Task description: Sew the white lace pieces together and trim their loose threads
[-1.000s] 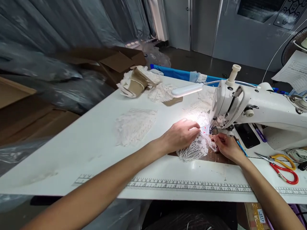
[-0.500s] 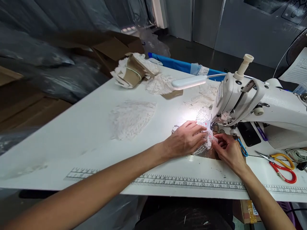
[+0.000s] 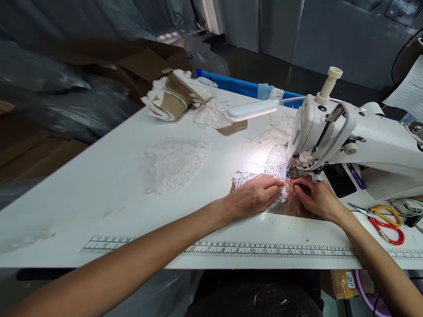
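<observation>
Head view: since a second ago, left hand [image 3: 256,193] has gone from pinching the lace [image 3: 243,177] edge to lying over the piece, palm down; whether its fingertips grip cannot be told. Lace is on the table [image 3: 99,202], left of the sewing machine [image 3: 330,132] needle, mostly hidden. Right hand [image 3: 315,196] is bent, fingertips over the brown plate [image 3: 297,208]; cannot tell whether it pinches anything.

Containers: open cardboard box [image 3: 145,61] at far left, contents too dark to read. Blue cloth trough [image 3: 231,82] beyond the far table edge, lace scrap [image 3: 276,93] at its rim. Near right, below the table: taped box [image 3: 342,284], inside hidden; purple basket [image 3: 360,288] beside it, contents unclear.
</observation>
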### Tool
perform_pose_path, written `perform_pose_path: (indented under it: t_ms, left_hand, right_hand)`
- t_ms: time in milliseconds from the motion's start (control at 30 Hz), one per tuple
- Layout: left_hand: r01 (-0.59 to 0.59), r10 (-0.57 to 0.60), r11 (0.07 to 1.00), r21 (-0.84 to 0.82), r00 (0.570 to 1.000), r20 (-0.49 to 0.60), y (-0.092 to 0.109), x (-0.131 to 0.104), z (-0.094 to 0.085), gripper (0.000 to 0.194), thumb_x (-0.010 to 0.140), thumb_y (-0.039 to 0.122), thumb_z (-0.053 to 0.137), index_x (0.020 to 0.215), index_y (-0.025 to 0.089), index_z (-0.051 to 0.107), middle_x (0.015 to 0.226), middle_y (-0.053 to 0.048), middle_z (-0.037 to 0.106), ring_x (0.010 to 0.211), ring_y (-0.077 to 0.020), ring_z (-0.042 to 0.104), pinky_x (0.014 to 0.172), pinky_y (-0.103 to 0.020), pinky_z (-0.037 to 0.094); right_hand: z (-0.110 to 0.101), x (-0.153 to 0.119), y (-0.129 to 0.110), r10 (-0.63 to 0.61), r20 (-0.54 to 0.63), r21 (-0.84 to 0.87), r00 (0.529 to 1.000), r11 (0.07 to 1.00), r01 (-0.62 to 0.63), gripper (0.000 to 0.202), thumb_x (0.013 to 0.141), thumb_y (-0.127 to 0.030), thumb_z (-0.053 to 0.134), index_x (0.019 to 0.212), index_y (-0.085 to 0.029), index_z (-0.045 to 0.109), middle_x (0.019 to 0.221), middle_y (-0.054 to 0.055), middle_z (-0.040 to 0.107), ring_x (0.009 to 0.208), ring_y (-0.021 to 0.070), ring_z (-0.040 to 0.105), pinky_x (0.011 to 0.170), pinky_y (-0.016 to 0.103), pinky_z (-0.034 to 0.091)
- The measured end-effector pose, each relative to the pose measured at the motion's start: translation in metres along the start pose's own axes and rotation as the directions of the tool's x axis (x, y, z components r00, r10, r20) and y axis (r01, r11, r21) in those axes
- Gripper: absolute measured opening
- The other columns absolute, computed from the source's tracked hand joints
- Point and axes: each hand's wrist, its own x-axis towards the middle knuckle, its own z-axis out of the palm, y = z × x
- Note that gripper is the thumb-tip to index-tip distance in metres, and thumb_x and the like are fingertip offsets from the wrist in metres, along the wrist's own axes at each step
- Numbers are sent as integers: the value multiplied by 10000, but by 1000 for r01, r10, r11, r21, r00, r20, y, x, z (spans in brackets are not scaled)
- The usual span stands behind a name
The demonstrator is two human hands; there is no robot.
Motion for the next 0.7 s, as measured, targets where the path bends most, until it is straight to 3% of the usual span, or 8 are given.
perform_pose_path:
  t_ms: [167,300,467,533,633,700]
  left_hand:
    - [37,-38,999,-24,998,-46,2,2,-4,247,1025,153,429,874,133,622,902,-82,667,767,-146,627,645,-296,581]
    - [22,-20,1000,18,996,-82,3,6,-4,198,1008,170,501,837,156,600,822,-35,648,709,-133,593,623,-295,557]
    - [-47,49,998,30,996,-78,0,7,-3,141,994,115,513,872,169,559,852,4,676,723,-106,622,814,-363,591]
    - [-80,81,997,21,995,-62,-3,6,-3,129,1001,102,484,923,173,557,915,-6,690,824,-108,664,930,-398,579]
    - [-127,126,992,-1,991,-47,-7,5,-3,139,1008,95,442,961,165,552,935,-29,696,987,-129,676,1025,-425,549]
    - [-139,138,990,-23,990,-40,-9,4,-2,151,1009,96,430,946,156,554,890,-28,693,944,-126,681,1029,-416,553]
  right_hand:
    - [12,0,10,-22,-76,38,997,999,25,296,924,-238,532,1146,-279,723,898,23,704,693,155,617,573,238,431]
    - [21,-4,18,-186,-81,-38,979,982,183,341,957,-291,491,1246,-278,673,1082,72,670,761,170,618,611,262,474]
    - [24,-2,16,-253,-49,-240,966,942,235,348,973,-281,468,1268,-271,653,1029,106,637,751,184,589,584,269,457]
    - [28,-2,14,-251,-49,-298,967,927,226,355,956,-257,477,1265,-249,652,1006,121,631,747,197,583,572,278,448]
    - [32,-4,13,-231,-74,-301,970,933,199,363,948,-252,475,1266,-223,647,1015,135,625,765,219,591,601,307,473]
    - [33,-7,15,-207,-109,-217,972,959,180,366,967,-270,455,1280,-212,636,1043,140,626,810,231,608,659,333,503]
